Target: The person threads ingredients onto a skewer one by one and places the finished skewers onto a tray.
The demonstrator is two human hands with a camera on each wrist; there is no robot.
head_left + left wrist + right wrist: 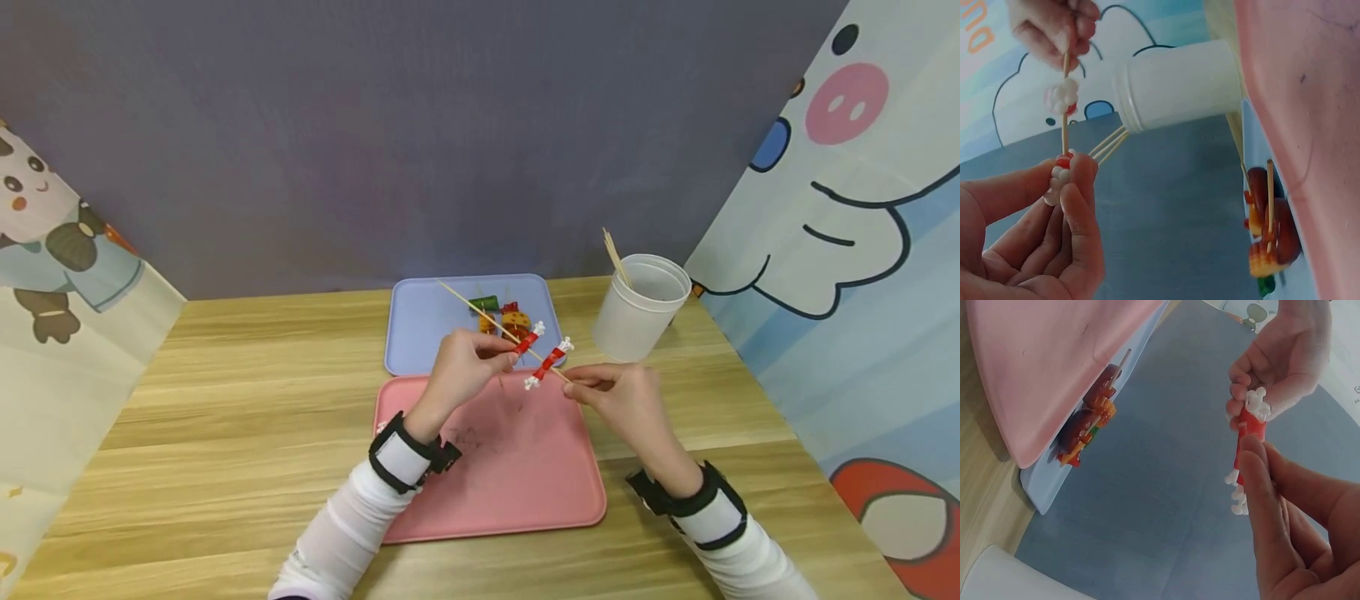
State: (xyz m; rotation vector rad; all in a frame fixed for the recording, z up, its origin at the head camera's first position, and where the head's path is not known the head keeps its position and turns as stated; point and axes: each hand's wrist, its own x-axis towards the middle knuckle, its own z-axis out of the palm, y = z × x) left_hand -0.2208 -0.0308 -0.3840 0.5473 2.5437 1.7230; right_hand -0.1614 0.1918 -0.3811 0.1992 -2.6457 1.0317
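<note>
Over the trays, a thin wooden skewer (471,307) slants down to the right. Two small red toy food pieces with white knobbly ends are on it: one piece (549,364) sits near the right hand, the other piece (528,339) at the left fingertips. My left hand (463,367) pinches that second piece between thumb and fingers, as the left wrist view shows. My right hand (621,398) pinches the lower right end of the skewer. Below the hands lies a pink tray (525,475); a white bit (382,427) shows at its left edge, mostly hidden by the left wrist.
Behind the pink tray, a light blue tray (420,325) holds skewered toy food (516,321) in green, orange, brown and red. A white bucket (637,312) with several skewers (615,257) stands at the back right. A grey panel (390,150) rises behind the wooden table (262,417).
</note>
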